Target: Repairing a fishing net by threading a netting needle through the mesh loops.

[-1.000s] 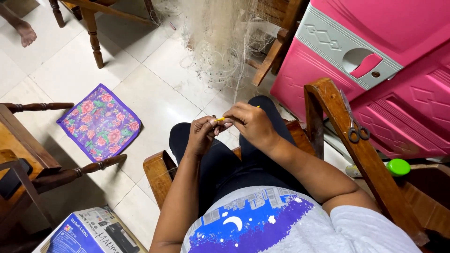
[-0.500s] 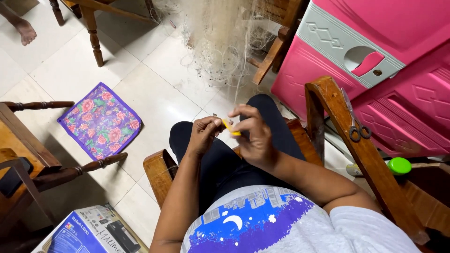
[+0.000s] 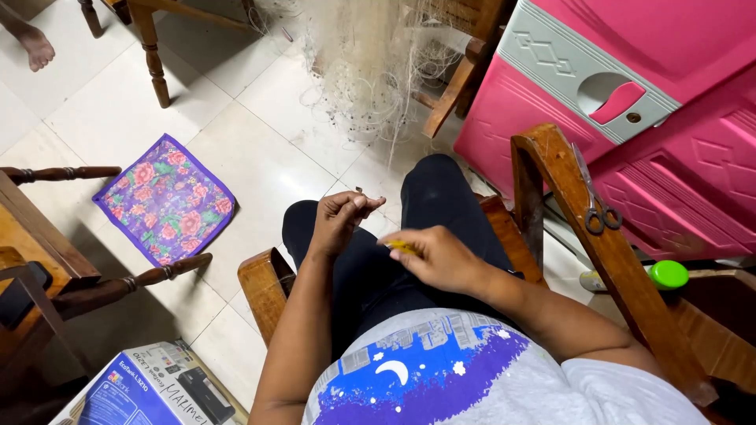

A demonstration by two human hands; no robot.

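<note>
Two hands are working above the lap: the left hand [image 3: 340,220] is pinching something small and dark between thumb and fingertips, fingers curled narrow, raised toward the net [image 3: 378,71] hanging ahead. The right hand [image 3: 441,260] is sitting lower and nearer the body, closed around a yellow tool [image 3: 400,246] whose tip is pointing left toward the other hand. Whether thread is running between them cannot be told. Scissors [image 3: 594,201] are hanging on the chair [image 3: 567,205] at right.
</note>
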